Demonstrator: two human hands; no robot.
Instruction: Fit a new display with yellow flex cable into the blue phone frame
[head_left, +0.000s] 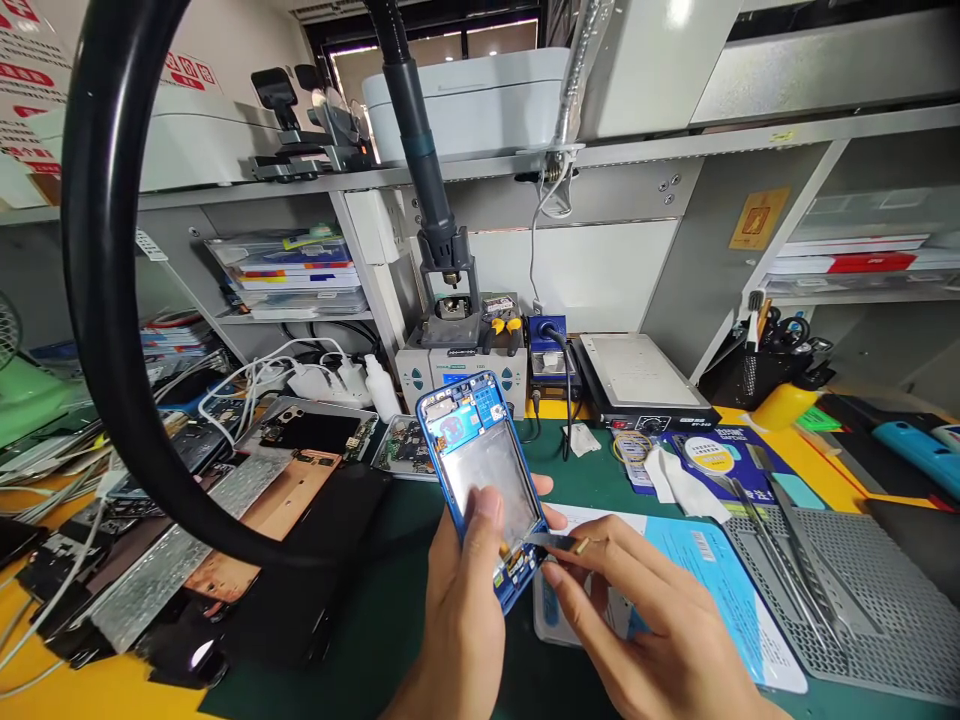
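Observation:
A blue phone frame (489,455) with a bare silver middle is tilted upright near the centre. My left hand (469,580) wraps round its lower left part, the thumb lying over the silver area. In my right hand (637,600) a thin metal blade (553,541) is pinched between thumb and fingers. The blade's tip reaches the lower right part of the frame, by the small parts at the bottom end; whether it touches them cannot be made out.
A black ring-shaped hose or lamp arm (105,300) loops at the left over phone parts. Behind stand a grey station (465,370) and a flat heating plate (637,375). Tweezers (802,550) lie on a perforated grey mat (892,590) at the right, beside a blue-white packet (712,580).

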